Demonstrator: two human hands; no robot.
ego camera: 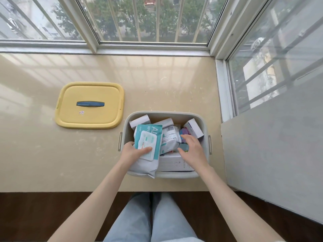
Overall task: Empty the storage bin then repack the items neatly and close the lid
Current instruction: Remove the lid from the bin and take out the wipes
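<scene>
Your left hand [135, 152] grips the wipes pack [148, 138] by its near end, likely for lifting out of the bin [164, 114]. Your right hand [190, 149] is spread over the boxes [194, 128]. The lid [90, 105] sits on the bench [35, 137] to the left, keeping the bin mouth clear.

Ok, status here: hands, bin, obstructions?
Left hand grips teal wipes pack; right hand open inside storage bin. Bin full. Yellow lid off, lying to its left.

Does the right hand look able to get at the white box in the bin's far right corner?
Probably yes: the right hand is over the open bin, and the white box lies uncovered just past its fingertips.
</scene>
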